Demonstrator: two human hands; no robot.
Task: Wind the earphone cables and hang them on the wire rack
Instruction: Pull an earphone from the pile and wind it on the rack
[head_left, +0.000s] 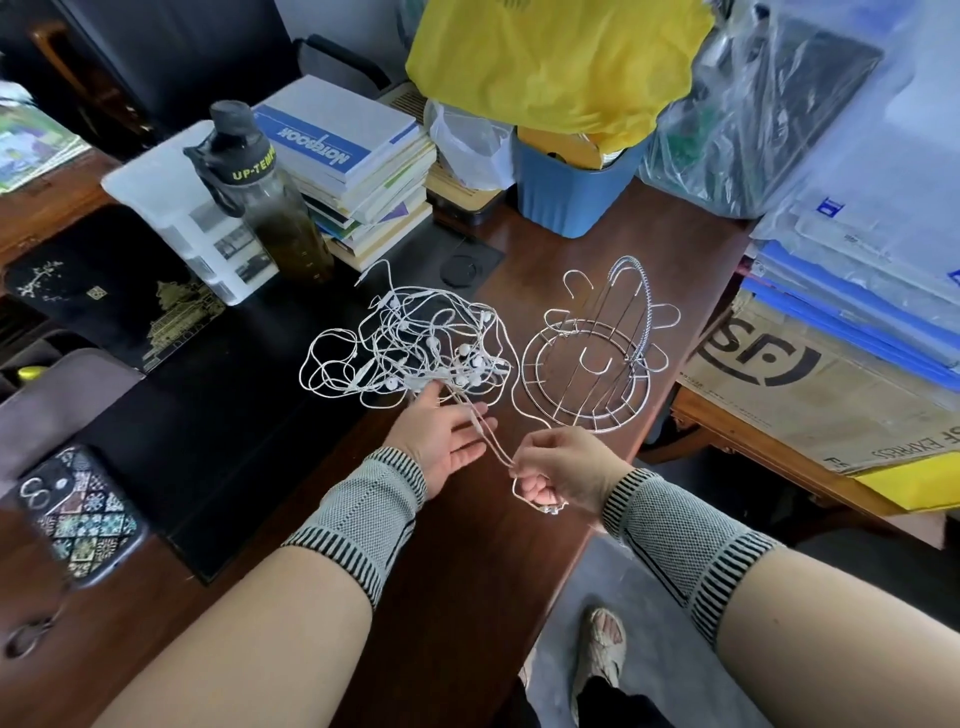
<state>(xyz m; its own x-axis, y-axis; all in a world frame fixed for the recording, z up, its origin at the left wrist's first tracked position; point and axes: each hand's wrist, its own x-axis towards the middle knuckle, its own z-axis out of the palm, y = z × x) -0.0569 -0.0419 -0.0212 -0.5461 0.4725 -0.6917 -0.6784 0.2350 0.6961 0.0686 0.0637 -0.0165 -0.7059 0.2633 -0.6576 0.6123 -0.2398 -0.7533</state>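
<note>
A tangled heap of white earphone cables lies on the desk, half on the black mat. To its right stands the silver wire rack, a round base with several upturned hooks. My left hand is open, palm up, its fingertips touching the near edge of the heap. My right hand is closed on one cable, which runs taut from the heap across my left fingers into my fist, with a short loop hanging below it.
A dark water bottle, a stack of books and a blue bin with a yellow bag stand behind the cables. A phone lies at the near left. The desk's right edge runs just past my right hand.
</note>
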